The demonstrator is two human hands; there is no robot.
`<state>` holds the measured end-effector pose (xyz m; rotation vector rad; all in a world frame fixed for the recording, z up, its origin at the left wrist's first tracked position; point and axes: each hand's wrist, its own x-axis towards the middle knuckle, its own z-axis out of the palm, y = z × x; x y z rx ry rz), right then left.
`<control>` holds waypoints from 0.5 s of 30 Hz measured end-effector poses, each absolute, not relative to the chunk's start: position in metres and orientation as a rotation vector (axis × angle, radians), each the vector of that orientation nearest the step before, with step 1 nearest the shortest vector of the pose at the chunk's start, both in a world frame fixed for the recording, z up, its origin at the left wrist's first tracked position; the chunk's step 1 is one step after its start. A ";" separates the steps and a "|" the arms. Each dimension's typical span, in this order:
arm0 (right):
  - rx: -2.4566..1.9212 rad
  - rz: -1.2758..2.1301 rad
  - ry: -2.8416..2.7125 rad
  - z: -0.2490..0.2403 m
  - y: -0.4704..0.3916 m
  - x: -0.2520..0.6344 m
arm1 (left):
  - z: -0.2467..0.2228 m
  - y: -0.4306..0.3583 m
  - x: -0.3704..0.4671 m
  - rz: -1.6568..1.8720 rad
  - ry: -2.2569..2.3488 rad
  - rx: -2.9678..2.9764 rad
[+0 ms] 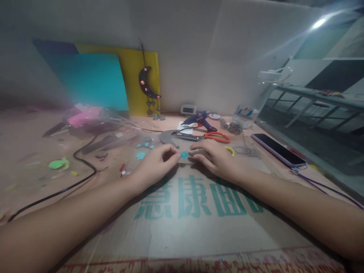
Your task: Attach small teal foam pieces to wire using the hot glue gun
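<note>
A small blue flower cutout (184, 154) is between my two hands, just above the cardboard. At its left edge, my left hand (159, 161) is closed in a pinch, thumb and forefinger together on the petal. My right hand (216, 159) is on the other side with its thumb and fingers apart, close to the flower but not gripping it. Another blue flower (140, 156) and several small blue pieces (146, 143) lie left of my left hand. Behind my fingers rests a grey crescent shape (167, 138), beside scissors with orange handles (217, 137).
A blue glue gun (200, 120) lies behind the scissors, near a small white timer (188, 109). A phone (278, 149) is at right. A black cord (85, 161) crosses the left side. A decorated dark crescent (146, 83) hangs against yellow card (133, 83).
</note>
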<state>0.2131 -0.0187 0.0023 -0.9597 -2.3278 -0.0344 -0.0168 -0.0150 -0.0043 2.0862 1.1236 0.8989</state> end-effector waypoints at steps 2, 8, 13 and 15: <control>-0.993 -0.067 -2.288 0.010 -0.013 0.219 | -0.005 -0.015 -0.017 0.896 1.130 2.081; -1.362 0.006 -2.045 0.044 0.013 0.253 | -0.004 -0.015 -0.017 0.908 1.151 2.023; -1.624 0.161 -1.961 0.051 0.041 0.281 | -0.002 -0.014 -0.017 0.914 1.151 1.972; -1.722 0.075 -2.051 0.048 0.057 0.285 | -0.003 -0.013 -0.017 0.923 1.143 1.960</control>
